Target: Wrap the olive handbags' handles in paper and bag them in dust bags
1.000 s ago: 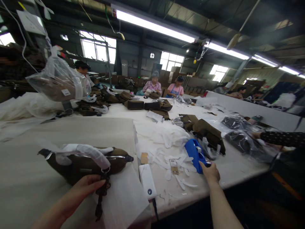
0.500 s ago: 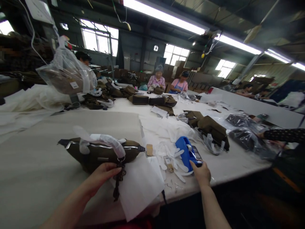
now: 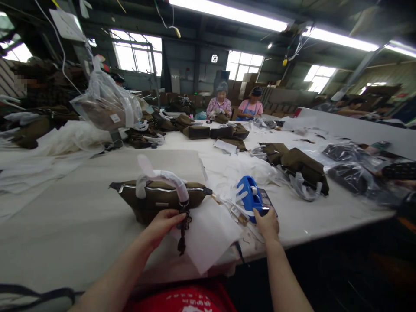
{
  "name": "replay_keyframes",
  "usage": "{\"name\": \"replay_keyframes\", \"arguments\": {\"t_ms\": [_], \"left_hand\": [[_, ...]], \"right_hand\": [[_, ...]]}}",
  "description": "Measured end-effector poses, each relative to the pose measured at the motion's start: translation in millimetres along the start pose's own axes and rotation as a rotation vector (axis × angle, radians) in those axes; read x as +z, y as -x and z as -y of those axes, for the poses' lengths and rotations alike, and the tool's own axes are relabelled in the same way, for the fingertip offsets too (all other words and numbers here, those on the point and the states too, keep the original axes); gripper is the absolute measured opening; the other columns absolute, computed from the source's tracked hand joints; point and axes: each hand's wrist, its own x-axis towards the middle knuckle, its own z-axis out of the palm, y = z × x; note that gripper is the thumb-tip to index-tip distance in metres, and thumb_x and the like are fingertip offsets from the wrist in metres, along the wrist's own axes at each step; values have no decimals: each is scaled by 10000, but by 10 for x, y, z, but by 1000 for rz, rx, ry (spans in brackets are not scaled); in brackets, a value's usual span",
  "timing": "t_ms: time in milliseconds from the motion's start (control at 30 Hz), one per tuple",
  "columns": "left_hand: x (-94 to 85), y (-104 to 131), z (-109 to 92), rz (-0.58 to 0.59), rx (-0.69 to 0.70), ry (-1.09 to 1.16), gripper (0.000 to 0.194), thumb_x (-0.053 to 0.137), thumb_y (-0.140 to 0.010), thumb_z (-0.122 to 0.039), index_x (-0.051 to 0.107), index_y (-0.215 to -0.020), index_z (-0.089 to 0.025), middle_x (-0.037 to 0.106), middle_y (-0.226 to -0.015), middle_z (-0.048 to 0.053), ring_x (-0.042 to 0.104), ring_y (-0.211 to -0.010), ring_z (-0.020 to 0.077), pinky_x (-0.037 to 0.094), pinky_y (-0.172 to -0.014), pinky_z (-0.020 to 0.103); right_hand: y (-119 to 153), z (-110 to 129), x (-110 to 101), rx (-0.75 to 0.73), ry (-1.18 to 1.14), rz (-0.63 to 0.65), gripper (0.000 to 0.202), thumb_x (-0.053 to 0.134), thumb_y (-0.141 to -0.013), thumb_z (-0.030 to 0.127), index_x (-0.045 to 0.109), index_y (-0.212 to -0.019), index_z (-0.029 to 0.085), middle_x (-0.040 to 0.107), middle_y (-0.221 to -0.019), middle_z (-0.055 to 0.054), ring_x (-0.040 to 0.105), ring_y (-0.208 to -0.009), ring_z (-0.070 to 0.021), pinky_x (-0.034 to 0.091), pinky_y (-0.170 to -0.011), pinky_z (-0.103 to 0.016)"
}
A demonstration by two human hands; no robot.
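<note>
An olive handbag [image 3: 165, 197] stands upright on the table in front of me, its zip shut and its handles [image 3: 167, 177] wrapped in white. From a ring on one handle hangs a dark charm strap [image 3: 182, 236]. My left hand [image 3: 164, 225] is closed at the bag's front, thumb and fingers pinching the charm strap. To the right, my right hand [image 3: 267, 223] grips the near end of a blue tape dispenser [image 3: 248, 195]; some of its fingers are hidden. White strips [image 3: 227, 201] lie bunched against the dispenser, and a tag [image 3: 238, 214] is beside them.
White paper [image 3: 211, 238] lies below the bag. Olive bags [image 3: 302, 167] stand to the right, with plastic-wrapped dark items [image 3: 349, 175] beyond and a co-worker's sleeve [image 3: 399, 170]. A bag in clear plastic [image 3: 107, 108] hangs at the left. Two people [image 3: 221, 106] work across the table.
My view has turned somewhat left. My right hand and the tape dispenser have shifted left over the table, closer to the handbag, and the white strips are bunched up. My left hand stays at the charm strap.
</note>
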Motion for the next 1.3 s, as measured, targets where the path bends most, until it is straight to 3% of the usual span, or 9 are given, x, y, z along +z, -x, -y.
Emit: {"name": "replay_keyframes", "arguments": {"t_ms": [100, 267, 400, 500, 567, 667, 767, 867, 1300], "left_hand": [[30, 0, -19, -10, -14, 47, 366, 802, -673, -464, 755, -779, -117, 719, -721, 72, 560, -615, 150, 368, -587, 248], [34, 23, -32, -2, 13, 11, 309, 777, -715, -441, 752, -736, -133, 696, -672, 43, 519, -588, 124, 348, -569, 238], [31, 26, -29, 16, 15, 20, 304, 779, -712, -436, 755, -738, -134, 704, -691, 53, 532, -609, 133, 361, -582, 242], [22, 14, -18, 22, 15, 27, 303, 777, -716, -434, 758, -755, -134, 714, -715, 61, 548, -632, 140, 374, -600, 243], [8, 9, -10, 34, 11, 20, 310, 767, -727, -441, 761, -773, -135, 720, -733, 64, 556, -649, 142, 379, -614, 241], [-11, 21, -10, 51, -3, 6, 319, 761, -732, -456, 763, -779, -141, 721, -729, 57, 553, -648, 139, 380, -625, 239], [-15, 47, -26, 49, -9, -1, 329, 767, -714, -473, 760, -761, -147, 718, -712, 49, 550, -642, 143, 382, -628, 243], [-9, 63, -38, 44, -16, -19, 349, 763, -710, -492, 756, -759, -147, 719, -727, 50, 561, -665, 158, 388, -640, 248], [105, 89, -105, -103, -44, -109, 461, 785, -564, -610, 742, -693, -170, 716, -739, 61, 618, -724, 254, 437, -618, 301]], "right_hand": [[-17, -108, 16, 26, -37, -18, 731, 584, -706, 598, 520, -1234, 97, 628, -1158, -233, 609, -1033, -366, 468, -851, -430], [61, -227, 52, 13, -102, -47, 679, 578, -667, 639, 609, -1088, 106, 683, -978, -185, 639, -913, -330, 496, -810, -418], [183, -169, -56, -66, -129, -222, 729, 537, -745, 579, 520, -1248, 51, 583, -1223, -249, 527, -1169, -350, 400, -1004, -446], [135, -175, -170, -123, -126, -280, 595, 450, -842, 459, 486, -1302, 82, 542, -1303, -213, 462, -1257, -312, 327, -1076, -426], [-17, -253, -206, -117, -102, -266, 523, 406, -852, 369, 510, -1277, 82, 553, -1286, -214, 473, -1240, -312, 328, -1070, -445], [-338, -442, -173, -75, -28, -138, 510, 509, -752, 330, 588, -1179, 63, 612, -1182, -237, 536, -1148, -350, 397, -994, -469], [-584, -599, -84, -76, 44, 54, 484, 620, -651, 302, 651, -1089, 99, 687, -1051, -186, 622, -1009, -321, 477, -885, -403], [-665, -657, -22, -107, 107, 145, 470, 617, -683, 290, 646, -1124, 130, 700, -1076, -141, 639, -1021, -272, 475, -890, -342], [-586, -554, -59, 12, 333, 62, 490, 635, -778, 361, 629, -1169, 66, 657, -1127, -219, 611, -1080, -312, 431, -943, -375]]}}
